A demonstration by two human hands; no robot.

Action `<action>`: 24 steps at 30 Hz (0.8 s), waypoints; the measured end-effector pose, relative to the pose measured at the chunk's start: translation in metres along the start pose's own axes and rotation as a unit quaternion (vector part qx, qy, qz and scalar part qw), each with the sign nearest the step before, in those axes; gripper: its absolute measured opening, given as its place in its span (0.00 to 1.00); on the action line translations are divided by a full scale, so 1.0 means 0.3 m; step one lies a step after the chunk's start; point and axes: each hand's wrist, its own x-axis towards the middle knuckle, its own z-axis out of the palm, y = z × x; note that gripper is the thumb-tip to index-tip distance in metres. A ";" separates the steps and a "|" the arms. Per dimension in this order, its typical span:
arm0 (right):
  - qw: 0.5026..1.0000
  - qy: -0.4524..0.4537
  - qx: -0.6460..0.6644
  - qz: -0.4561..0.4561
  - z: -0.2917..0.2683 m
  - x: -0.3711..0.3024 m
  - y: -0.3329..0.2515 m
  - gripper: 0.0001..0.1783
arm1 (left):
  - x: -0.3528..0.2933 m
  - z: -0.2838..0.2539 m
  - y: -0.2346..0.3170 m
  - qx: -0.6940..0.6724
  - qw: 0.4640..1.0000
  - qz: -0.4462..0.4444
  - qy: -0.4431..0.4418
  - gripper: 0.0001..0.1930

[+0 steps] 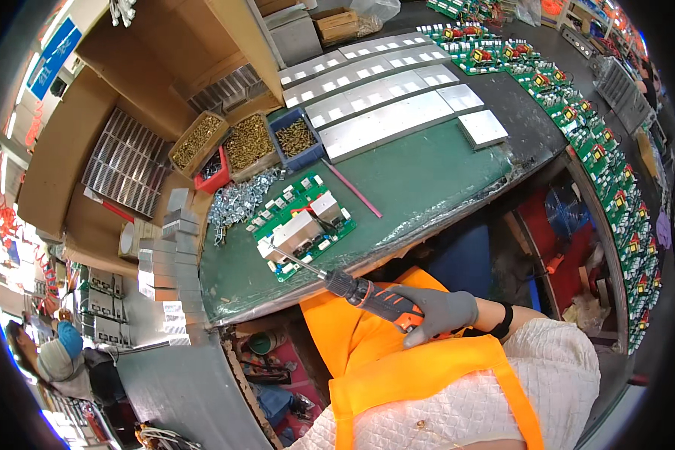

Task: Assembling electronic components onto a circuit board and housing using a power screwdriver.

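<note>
My right hand (pixel 446 311), in a grey glove, is closed round the handle of an orange and black power screwdriver (pixel 386 301). Its long bit points left and away from me, with the tip at the near end of a silver metal block (pixel 296 231) on a green circuit board (pixel 326 238). Whether the tip touches the block or a screw is too small to tell. A second, smaller silver block (pixel 325 205) stands on the same board, among white and dark components. My left hand is not in view.
Behind the board lie loose silver metal clips (pixel 240 199) and bins of brass screws (pixel 249 144). Rows of silver blocks (pixel 386 120) cover the back of the green bench (pixel 427 169). More circuit boards (pixel 615 195) line the right. A pink stick (pixel 352 189) lies behind the board.
</note>
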 end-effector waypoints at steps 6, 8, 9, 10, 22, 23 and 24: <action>1.000 0.014 0.021 0.014 0.017 -0.017 0.015 0.48 | -0.111 -0.042 -0.049 -0.019 0.998 -0.057 0.016 0.14; 0.997 0.046 0.059 0.009 0.007 -0.049 0.053 0.48 | -0.208 -0.032 -0.069 -0.029 0.995 -0.094 0.014 0.14; 0.996 0.074 0.034 0.027 0.008 -0.070 0.043 0.48 | -0.268 -0.027 -0.078 -0.034 0.992 -0.117 0.016 0.14; 0.994 0.098 0.006 0.045 0.007 -0.084 0.030 0.48 | -0.324 -0.021 -0.089 -0.039 0.989 -0.140 0.019 0.14; 0.982 0.164 -0.021 0.092 0.045 -0.074 0.139 0.49 | -0.206 -0.296 0.235 0.198 0.893 0.133 0.382 0.14; 0.982 0.154 0.009 0.107 0.048 -0.069 0.133 0.49 | -0.129 -0.335 0.281 0.301 0.841 0.203 0.400 0.19; 0.982 0.155 0.010 0.109 0.055 -0.071 0.136 0.49 | -0.073 -0.336 0.319 0.333 0.842 0.182 0.383 0.25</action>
